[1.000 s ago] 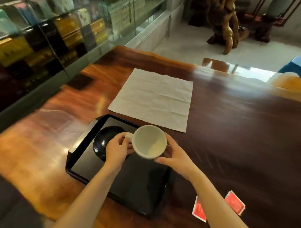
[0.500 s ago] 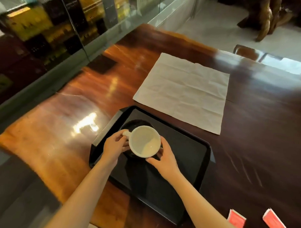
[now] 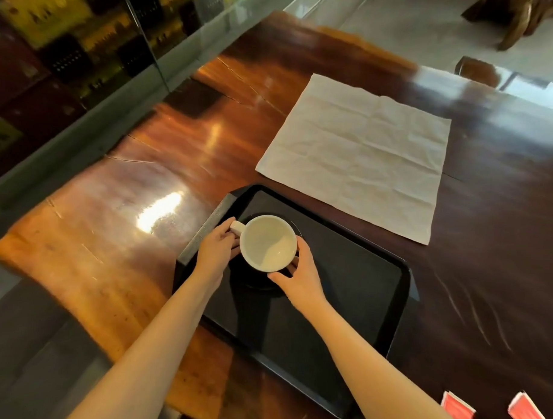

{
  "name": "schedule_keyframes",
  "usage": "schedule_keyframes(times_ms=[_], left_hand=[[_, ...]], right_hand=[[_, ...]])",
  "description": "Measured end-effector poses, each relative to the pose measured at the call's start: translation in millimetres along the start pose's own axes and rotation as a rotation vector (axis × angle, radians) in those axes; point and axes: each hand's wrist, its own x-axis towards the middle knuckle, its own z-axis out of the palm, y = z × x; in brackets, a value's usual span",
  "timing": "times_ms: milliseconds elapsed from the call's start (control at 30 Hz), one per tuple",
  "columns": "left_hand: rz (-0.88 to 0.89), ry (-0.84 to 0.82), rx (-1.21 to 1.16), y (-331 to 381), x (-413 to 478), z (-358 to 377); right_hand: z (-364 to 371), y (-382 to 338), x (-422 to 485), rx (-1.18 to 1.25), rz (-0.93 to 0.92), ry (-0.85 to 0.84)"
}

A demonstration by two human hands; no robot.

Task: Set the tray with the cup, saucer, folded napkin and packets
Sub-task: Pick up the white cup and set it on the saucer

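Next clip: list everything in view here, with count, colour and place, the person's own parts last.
tray: 1, black, near table edge
saucer: 1, black, on the tray's far left part, under the cup
cup: 1, white, empty, over the saucer, handle pointing left
napkin: 1, off-white, spread flat and unfolded on the table beyond the tray
packets: 2, red, on the table right of the tray
table: 1, glossy brown wood
glass cabinet: 1, along the left, holding boxes
left hand: at the cup's handle
right hand: on the cup's right side
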Motion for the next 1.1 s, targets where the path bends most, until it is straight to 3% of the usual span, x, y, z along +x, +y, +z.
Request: schedule_keyframes(times_ms=[1100], left_hand=[[0.002,0.013,0.003,-16.4,-11.0,1.4]], right_hand=[[0.2,4.3,-10.3,0.047,0.042,-0.013]])
